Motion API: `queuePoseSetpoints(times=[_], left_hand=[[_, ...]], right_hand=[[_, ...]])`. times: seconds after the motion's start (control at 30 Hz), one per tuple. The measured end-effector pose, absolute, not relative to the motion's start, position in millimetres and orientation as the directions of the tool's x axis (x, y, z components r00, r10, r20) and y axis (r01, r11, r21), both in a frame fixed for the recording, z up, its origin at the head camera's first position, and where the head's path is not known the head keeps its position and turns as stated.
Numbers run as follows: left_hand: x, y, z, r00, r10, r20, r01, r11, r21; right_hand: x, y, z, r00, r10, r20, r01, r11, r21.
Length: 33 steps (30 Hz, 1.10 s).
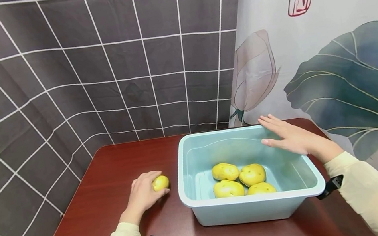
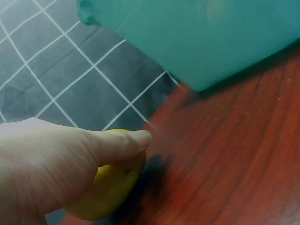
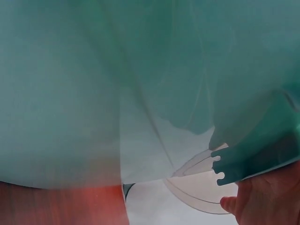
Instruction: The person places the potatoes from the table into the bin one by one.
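My left hand [image 1: 145,192] grips a yellow potato [image 1: 161,182] at the table's left, beside the light blue plastic tub. In the left wrist view, the thumb lies across that potato [image 2: 110,187], which is just above or on the wood; I cannot tell which. Several yellow potatoes [image 1: 225,172] lie on the floor of the tub [image 1: 238,212]. My right hand [image 1: 291,138] is over the tub's right back corner, fingers straight, holding nothing. From the right wrist, the tub's wall [image 3: 61,117] hides much of the view, with part of the hand [image 3: 269,197] at lower right.
The tub stands on a dark red wooden table [image 1: 109,173]. A dark curtain with a white grid [image 1: 123,62] hangs behind and to the left. A white curtain with leaf and flower prints [image 1: 310,48] hangs at the right.
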State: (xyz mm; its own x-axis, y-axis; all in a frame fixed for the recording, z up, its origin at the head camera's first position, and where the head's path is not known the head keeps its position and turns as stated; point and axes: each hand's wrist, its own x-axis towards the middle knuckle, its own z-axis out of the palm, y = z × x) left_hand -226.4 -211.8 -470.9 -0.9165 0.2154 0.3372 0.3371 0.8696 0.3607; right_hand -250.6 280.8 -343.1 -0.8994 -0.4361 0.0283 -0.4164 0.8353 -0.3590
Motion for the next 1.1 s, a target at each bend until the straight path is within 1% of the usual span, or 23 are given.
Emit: queuePoseSetpoints(times=[0.3,0.53,0.8,1.1], left_hand=[[-224.6,-237.6,-461.2,-0.929,0.304,0.211,0.367,0.820,0.439],[-223.3,-248.3,-458.0,-0.933,0.325,0.154,0.359,0.814,0.457],[-225.9,-246.6,-458.9,-0.923,0.331,0.196,0.384,0.806,0.451],[-226.7,-246.8,-461.5,-0.925,0.304,0.228,0.376,0.814,0.442]], right_hand=[[-251.1,280.5,-344.9,-0.903,-0.430,0.030,-0.409,0.834,-0.369],[-252.6,280.6,-344.1,-0.902,-0.430,0.028,-0.409,0.833,-0.372],[-252.6,282.0,-343.3,-0.903,-0.429,0.024,-0.405,0.829,-0.385],[-251.2,279.6,-341.8,-0.902,-0.431,0.034,-0.408,0.822,-0.398]])
